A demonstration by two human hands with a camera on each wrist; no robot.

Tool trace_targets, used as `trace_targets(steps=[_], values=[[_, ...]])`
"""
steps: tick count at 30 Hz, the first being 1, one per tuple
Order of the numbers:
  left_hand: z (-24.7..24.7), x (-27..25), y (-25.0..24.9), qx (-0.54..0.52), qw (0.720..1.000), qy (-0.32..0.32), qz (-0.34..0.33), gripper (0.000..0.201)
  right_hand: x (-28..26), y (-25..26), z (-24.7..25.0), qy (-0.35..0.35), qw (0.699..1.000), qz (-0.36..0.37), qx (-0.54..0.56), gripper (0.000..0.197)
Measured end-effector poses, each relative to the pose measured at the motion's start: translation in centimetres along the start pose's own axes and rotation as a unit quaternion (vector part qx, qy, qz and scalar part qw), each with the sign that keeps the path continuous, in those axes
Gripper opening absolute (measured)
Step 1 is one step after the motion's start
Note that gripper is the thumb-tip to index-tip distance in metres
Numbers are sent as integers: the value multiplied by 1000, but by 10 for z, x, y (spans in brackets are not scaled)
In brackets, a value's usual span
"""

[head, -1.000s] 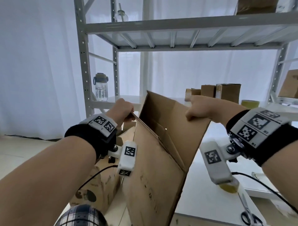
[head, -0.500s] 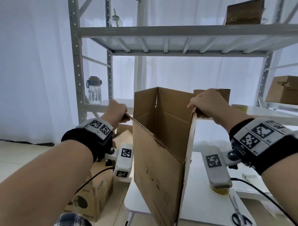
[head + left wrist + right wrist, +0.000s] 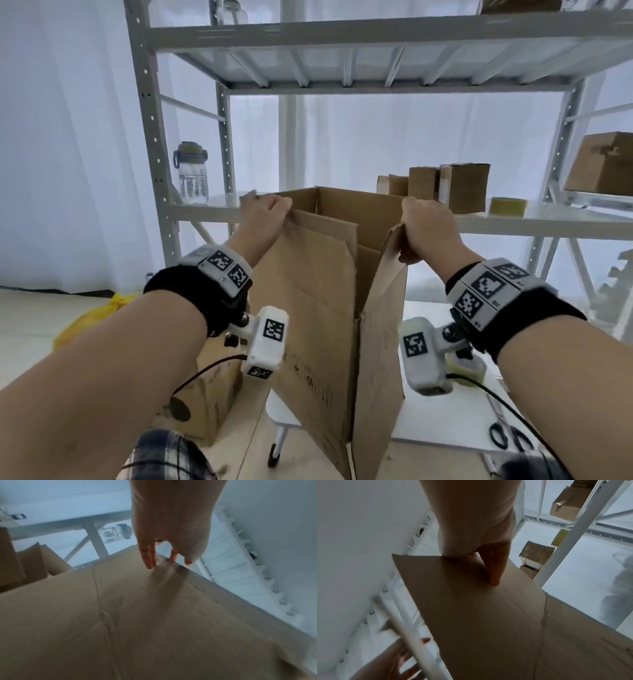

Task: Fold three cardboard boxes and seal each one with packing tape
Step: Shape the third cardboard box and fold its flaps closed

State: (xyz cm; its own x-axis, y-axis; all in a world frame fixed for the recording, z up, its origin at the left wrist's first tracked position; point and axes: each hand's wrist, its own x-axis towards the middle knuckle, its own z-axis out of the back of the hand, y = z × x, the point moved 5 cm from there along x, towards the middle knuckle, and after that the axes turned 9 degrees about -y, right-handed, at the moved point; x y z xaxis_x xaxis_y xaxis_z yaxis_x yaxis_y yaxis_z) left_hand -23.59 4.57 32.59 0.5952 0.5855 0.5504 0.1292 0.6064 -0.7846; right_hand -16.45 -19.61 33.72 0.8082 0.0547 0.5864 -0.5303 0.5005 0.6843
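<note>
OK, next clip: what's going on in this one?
A person is opening up a flat cardboard box over a small white table. The left hand grips the top edge of one flap and the right hand grips the flap opposite, holding the box upright with its top open. No tape is on it yet; a tape roll sits on the metal shelf behind, beside several small boxes, and scissors lie on the table.

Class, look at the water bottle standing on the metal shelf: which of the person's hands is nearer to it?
The left hand. It grips the cardboard box's left flap edge, just right of the water bottle. The right hand grips the opposite flap, on the box's far side from the bottle.
</note>
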Motion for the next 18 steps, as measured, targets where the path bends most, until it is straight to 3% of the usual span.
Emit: trace_targets(steps=[1,4,8,10,12,16,18], values=[[-6,-7,-7,31,998,22,-43,37,4,-2,-6,5,1000,18,-23,27],[-24,-32,-34,158,965,100,-185,37,7,-8,-9,6,999,-23,33,37],[-33,-45,-43,190,938,150,-249,51,11,-13,-5,5,999,18,51,54],[-33,-43,-39,243,923,130,-268,62,7,-19,-5,30,995,60,70,66],[-27,-34,-31,248,930,88,-258,65,2,-26,-1,45,989,123,65,70],[-8,-11,-1,202,957,-2,-210,59,1,-44,3,38,969,235,-70,33],[-7,-8,9,190,960,-25,-203,54,-3,-38,0,12,948,275,-162,24]])
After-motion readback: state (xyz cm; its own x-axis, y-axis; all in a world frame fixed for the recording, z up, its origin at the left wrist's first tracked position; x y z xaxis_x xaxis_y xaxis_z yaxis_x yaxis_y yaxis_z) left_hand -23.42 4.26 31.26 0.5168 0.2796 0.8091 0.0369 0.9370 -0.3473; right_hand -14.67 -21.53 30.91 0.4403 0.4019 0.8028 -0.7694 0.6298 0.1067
